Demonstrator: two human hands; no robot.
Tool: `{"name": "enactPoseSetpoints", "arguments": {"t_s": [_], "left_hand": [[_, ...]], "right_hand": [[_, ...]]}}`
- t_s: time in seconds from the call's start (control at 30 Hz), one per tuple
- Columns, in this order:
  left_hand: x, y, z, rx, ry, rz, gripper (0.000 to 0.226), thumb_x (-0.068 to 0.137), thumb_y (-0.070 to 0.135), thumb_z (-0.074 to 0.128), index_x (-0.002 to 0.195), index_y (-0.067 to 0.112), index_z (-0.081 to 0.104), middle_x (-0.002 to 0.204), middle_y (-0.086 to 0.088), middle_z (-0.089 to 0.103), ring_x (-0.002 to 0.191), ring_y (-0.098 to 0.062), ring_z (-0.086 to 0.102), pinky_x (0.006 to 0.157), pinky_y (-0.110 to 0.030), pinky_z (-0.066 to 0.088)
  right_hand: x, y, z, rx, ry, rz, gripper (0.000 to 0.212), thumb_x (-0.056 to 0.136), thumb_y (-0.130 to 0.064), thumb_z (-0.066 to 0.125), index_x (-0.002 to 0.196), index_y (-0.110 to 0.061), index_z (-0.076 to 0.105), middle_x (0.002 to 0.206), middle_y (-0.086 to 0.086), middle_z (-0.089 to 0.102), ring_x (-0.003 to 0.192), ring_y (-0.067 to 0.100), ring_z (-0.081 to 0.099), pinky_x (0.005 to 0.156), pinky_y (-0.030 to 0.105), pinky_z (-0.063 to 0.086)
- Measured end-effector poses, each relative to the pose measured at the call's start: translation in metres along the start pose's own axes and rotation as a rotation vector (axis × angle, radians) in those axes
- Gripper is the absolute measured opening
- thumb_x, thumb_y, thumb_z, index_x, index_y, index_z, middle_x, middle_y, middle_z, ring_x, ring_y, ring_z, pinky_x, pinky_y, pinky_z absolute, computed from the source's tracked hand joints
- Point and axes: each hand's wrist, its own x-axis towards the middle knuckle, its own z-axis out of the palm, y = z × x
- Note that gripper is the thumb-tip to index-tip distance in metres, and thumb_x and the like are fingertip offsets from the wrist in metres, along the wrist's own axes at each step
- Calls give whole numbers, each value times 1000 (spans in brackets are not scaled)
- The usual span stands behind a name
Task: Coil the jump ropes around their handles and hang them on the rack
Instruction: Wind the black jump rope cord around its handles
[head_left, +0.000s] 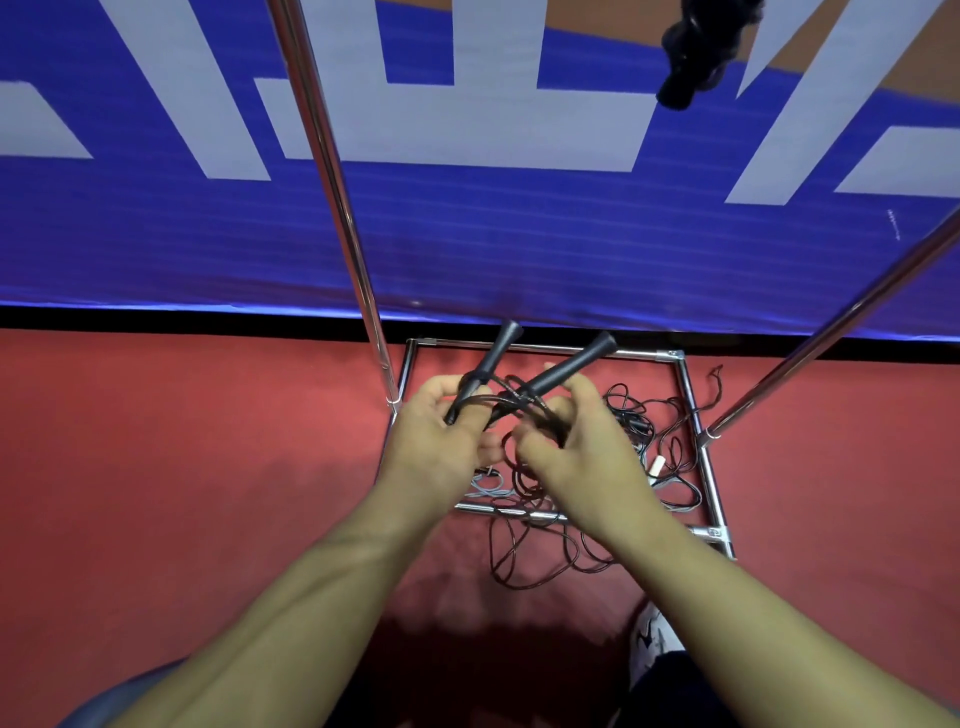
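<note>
Jump-rope handles (524, 371), two black ones crossing in an X, are sitting between a person's hands above the chrome base of a rack (691, 395). The left hand (434, 441) is curling its fingers around the lower end of one handle, while the right hand (576, 441) is pinching dark cord (519, 402) looping beside the other. More tangled ropes (540, 556) are lying on the red floor (182, 467), inside and across the rack's frame. A dark coiled bundle (696, 57) is hanging at the top of the view, against a blue banner (519, 234) bearing white lettering.
</note>
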Motion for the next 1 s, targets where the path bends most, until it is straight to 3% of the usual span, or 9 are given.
{"name": "enactPoseSetpoints", "arguments": {"t_s": [0.13,0.27,0.33,0.43,0.57,0.7,0.8,0.9,1.0], "left_hand": [[1,-1,-9,238,-53,58,7,94,12,65,99,17,66,67,8,66,50,-6,59,59,-27,57],[0,7,-14,245,-133,-9,14,93,13,67,106,13,69,72,3,66,53,-11,60,61,-30,57],[-1,11,-17,190,-196,-53,18,93,7,66,110,10,69,77,-4,65,54,-14,59,58,-28,57],[-3,15,-18,71,-235,-84,26,93,-4,60,114,9,68,78,-9,64,55,-15,60,55,-22,55],[0,20,-21,-1,-258,-86,37,92,-12,52,112,15,69,77,-4,64,55,-15,54,50,-20,47],[1,20,-19,-44,-188,-142,48,87,-14,37,114,12,68,87,-7,70,54,-13,50,46,-20,42],[1,16,-11,-170,3,-149,36,91,-12,42,110,10,64,85,-11,66,59,-14,49,46,-21,42],[3,12,-7,-274,135,-150,19,94,-6,53,98,11,59,83,-9,57,61,-15,56,54,-26,49],[1,10,-6,-323,28,-239,9,98,5,52,95,12,57,87,-8,61,67,-19,65,59,-33,57]], "right_hand": [[10,7,-8,-12,184,61,27,91,-14,60,116,-19,50,74,-7,56,58,6,51,62,30,44],[12,7,-19,88,259,140,54,97,-11,57,146,-20,34,90,-2,64,65,16,66,57,19,51],[15,6,-26,129,291,105,40,98,-6,55,135,-19,49,95,2,64,67,14,66,56,17,53],[16,5,-27,41,281,23,19,99,-6,51,107,-16,64,95,7,61,56,-5,55,50,5,40],[18,3,-25,148,229,30,21,98,-7,50,92,-19,66,70,-10,58,54,1,48,51,13,39],[20,1,-27,243,198,40,22,100,-6,47,92,-16,66,63,-3,54,50,6,46,51,20,42],[17,4,-17,336,108,107,23,102,-11,47,89,-18,65,58,-6,55,54,16,46,60,39,47],[12,5,-8,229,115,101,24,103,-13,47,80,-15,56,59,-6,50,51,12,45,51,28,43],[10,7,-5,111,135,42,22,102,-13,45,83,-17,53,62,-10,52,51,8,45,52,24,38]]}}
